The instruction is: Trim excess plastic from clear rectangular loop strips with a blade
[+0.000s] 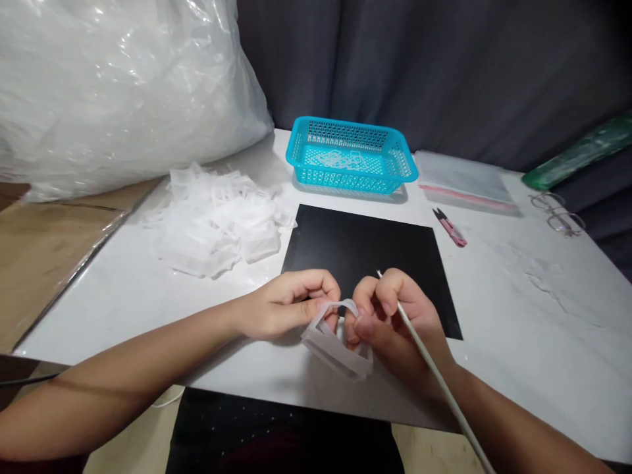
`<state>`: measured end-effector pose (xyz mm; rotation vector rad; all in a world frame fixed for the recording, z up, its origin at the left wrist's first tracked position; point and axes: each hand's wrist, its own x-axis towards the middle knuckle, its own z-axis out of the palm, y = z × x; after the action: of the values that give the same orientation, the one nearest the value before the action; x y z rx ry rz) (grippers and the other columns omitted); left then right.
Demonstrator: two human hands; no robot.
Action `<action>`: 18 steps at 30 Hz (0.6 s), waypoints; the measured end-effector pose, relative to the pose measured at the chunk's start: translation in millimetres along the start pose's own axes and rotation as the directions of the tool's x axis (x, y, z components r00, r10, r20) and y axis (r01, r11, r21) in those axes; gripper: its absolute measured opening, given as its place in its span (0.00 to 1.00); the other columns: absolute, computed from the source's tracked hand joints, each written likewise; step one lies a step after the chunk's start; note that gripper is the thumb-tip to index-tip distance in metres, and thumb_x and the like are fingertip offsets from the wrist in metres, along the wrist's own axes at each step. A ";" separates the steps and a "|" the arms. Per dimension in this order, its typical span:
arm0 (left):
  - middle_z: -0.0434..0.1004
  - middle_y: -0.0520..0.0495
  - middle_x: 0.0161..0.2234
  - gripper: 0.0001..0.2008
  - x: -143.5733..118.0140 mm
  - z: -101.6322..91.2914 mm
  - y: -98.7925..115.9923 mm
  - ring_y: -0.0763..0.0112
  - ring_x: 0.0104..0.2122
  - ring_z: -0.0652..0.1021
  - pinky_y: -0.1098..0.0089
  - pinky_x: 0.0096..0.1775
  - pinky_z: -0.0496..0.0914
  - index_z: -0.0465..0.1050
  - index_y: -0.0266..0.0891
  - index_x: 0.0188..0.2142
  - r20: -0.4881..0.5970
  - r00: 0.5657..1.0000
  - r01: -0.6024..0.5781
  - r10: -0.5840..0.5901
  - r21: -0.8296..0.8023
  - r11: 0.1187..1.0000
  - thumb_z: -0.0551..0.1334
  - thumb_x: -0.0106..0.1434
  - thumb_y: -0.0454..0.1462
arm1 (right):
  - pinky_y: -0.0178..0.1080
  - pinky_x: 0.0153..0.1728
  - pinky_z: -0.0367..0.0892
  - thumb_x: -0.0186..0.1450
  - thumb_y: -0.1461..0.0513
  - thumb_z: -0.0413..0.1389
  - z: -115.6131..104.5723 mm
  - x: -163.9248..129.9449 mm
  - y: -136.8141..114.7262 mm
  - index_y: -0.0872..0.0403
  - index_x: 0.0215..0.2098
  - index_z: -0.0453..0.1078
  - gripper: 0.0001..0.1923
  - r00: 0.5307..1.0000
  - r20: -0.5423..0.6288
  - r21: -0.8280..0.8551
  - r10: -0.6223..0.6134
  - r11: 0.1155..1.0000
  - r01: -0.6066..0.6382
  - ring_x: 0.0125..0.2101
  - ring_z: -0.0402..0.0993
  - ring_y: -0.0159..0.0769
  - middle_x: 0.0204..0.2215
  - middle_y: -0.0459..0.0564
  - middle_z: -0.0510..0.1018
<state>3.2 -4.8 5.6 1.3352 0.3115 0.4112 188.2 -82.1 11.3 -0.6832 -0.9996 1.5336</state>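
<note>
A small translucent white plastic piece (336,342), shaped like an open frame with a curved band on top, is held between two bare hands above the near edge of a white table (518,329). The left hand (286,304) is curled, its fingers pinching the left side of the piece. The right hand (395,322) is pressed against the piece's right side, and a thin white rod (439,378) is also gripped in it, slanting down toward the near right corner. Just behind the hands a black mat (365,253) is laid flat on the table. A loose heap of similar clear plastic pieces (217,220) is seen toward the left edge, with a large clear plastic bag (123,85) bulging at the far left corner. A turquoise basket (350,155) is set at the far edge, a clear zip bag (464,181) beside it, small pink snips (450,227) nearby, and eyeglasses (557,212) by the right edge.
</note>
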 end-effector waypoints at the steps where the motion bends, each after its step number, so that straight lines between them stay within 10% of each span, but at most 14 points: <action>1: 0.74 0.45 0.31 0.15 0.2 -0.6 -0.2 0.67 0.33 0.77 0.67 0.35 0.72 0.65 0.37 0.36 0.006 1.000 -0.005 0.005 0.014 1.000 0.58 0.67 0.48 | 0.32 0.27 0.73 0.64 0.70 0.59 0.0 -0.3 -0.1 0.50 0.31 0.57 0.14 1.000 0.001 -0.008 0.002 1.000 -0.002 0.28 0.76 0.27 0.30 0.40 0.67; 6: 0.71 0.48 0.29 0.15 1.4 -1.1 0.9 0.72 0.29 0.73 0.72 0.30 0.68 0.64 0.37 0.35 -0.014 0.999 -0.050 0.051 0.065 0.997 0.57 0.68 0.48 | 0.34 0.29 0.72 0.62 0.66 0.61 -2.4 2.4 0.0 0.50 0.30 0.56 0.15 0.998 -0.064 -0.051 0.029 0.998 -0.032 0.27 0.74 0.27 0.30 0.41 0.68; 11: 0.66 0.53 0.27 0.11 5.0 0.5 -3.9 0.78 0.24 0.67 0.77 0.26 0.63 0.63 0.37 0.34 -0.248 0.947 -0.105 0.202 0.356 0.928 0.55 0.70 0.42 | 0.37 0.31 0.73 0.56 0.55 0.67 -7.3 11.9 -0.1 0.49 0.33 0.53 0.24 0.920 -0.137 0.082 0.366 0.930 -0.358 0.36 0.74 0.33 0.51 0.50 0.67; 18: 0.69 0.51 0.29 0.06 3.9 -11.2 -4.5 0.75 0.28 0.71 0.74 0.30 0.66 0.66 0.37 0.37 -0.272 0.803 -0.090 0.530 0.824 0.559 0.53 0.70 0.36 | 0.30 0.26 0.67 0.54 0.61 0.68 -16.2 18.4 6.0 0.51 0.30 0.52 0.24 0.877 -0.050 0.058 0.477 0.878 -0.475 0.26 0.72 0.26 0.33 0.43 0.74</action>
<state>2.2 5.9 -1.0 2.1788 0.7480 1.0381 195.3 -60.7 0.1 -0.9933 -0.7778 1.9409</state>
